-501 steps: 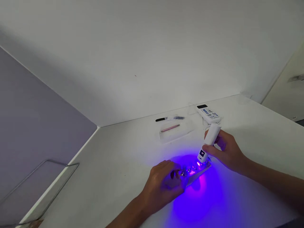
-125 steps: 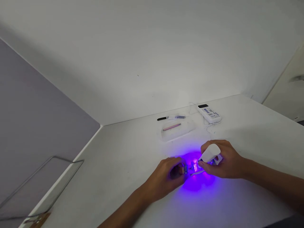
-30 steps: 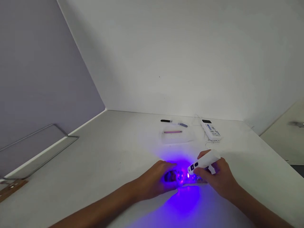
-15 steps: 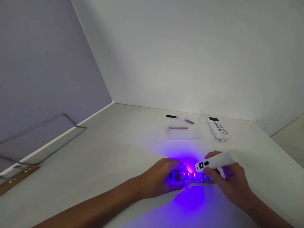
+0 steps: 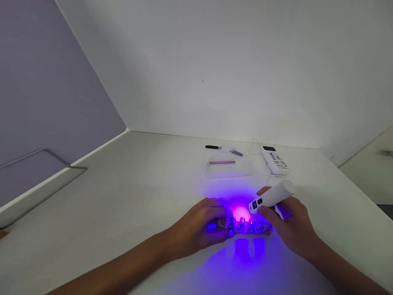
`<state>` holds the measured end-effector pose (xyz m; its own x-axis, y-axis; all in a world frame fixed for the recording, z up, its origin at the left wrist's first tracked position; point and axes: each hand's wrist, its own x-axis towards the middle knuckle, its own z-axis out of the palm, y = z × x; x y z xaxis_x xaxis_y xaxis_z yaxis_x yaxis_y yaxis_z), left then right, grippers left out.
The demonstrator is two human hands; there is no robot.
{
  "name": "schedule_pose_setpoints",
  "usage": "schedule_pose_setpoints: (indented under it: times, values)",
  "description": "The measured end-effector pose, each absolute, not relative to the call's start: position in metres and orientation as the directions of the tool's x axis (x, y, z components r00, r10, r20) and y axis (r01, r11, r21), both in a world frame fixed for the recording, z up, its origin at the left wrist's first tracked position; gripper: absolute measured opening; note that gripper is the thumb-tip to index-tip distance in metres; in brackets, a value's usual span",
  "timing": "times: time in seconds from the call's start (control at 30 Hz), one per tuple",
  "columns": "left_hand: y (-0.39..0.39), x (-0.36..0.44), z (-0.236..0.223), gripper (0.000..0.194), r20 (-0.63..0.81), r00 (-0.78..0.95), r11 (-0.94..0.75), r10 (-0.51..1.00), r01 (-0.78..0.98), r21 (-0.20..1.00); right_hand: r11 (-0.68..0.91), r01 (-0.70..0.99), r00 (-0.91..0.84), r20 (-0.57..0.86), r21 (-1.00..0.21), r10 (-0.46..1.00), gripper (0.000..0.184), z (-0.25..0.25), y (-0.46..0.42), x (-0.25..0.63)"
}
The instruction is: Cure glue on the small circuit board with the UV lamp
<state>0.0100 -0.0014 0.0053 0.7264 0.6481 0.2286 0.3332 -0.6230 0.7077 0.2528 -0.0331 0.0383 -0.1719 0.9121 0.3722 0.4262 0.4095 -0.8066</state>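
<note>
My right hand [image 5: 291,223] grips a white handheld UV lamp [image 5: 272,196], which has a dark button and a small display. Its lit end points left and down, throwing violet light. Under that glow lies a narrow strip with several small shiny rounded pieces [image 5: 250,226]; their exact kind is hard to make out. My left hand [image 5: 205,225] is closed around the strip's left end, its fingertips partly washed out by the violet light. The lamp is held just above the pieces, toward their right half.
Behind the hands, a pink pen-like stick [image 5: 222,162] lies on a clear tray [image 5: 227,176]. Beyond it are a black-handled tool [image 5: 211,147] and a grey-ended one [image 5: 236,153]. A white labelled device [image 5: 275,160] with a thin cable sits back right. A bent metal wire [image 5: 61,186] is at left.
The lamp has lifted slightly off the strip and tilts more steeply, so more of the shiny pieces show. The whole view has shifted, moving the background leftward.
</note>
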Motion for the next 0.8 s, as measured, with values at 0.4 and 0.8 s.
schedule_pose_setpoints:
  times: [0.4,0.8]
  values:
    - [-0.005,0.009,0.001,0.014,0.277,0.713,-0.643,0.645,0.310,0.701,0.439,0.495,-0.357,0.285,-0.750,0.889,0.020,0.034,-0.037,0.251]
    - [-0.005,0.010,0.001,0.010,0.257,0.708,-0.617,0.658,0.313,0.722,0.397,0.561,-0.402,0.180,-0.726,0.898,0.015,0.034,-0.044,0.248]
